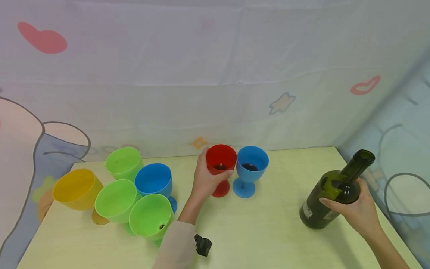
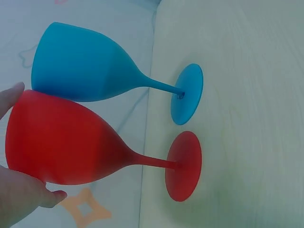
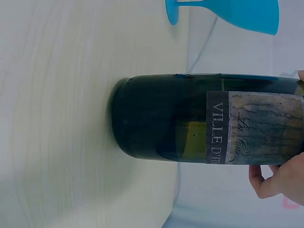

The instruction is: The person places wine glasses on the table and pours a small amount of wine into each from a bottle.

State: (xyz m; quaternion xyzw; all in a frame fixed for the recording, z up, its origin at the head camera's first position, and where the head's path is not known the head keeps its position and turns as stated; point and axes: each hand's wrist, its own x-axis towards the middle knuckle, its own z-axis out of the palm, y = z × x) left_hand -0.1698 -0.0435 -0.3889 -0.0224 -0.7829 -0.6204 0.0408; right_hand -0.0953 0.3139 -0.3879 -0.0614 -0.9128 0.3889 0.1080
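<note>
1. Left hand grasps one red goblet, just beside one blue goblet.
2. Right hand grasps one bottle, tabletop right.
3. Tabletop left: three green goblets, second blue goblet, one yellow goblet.

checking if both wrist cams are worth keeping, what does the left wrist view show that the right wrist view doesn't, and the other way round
Only the left wrist view: the left hand gripping the red goblet, and an orange motif on the backdrop.

Only the right wrist view: the right hand holding the dark green bottle, plus the bottle's label.

Both: the blue goblet, whole in the left view but cut off by the top edge in the right, the pale tabletop and the backdrop.
</note>
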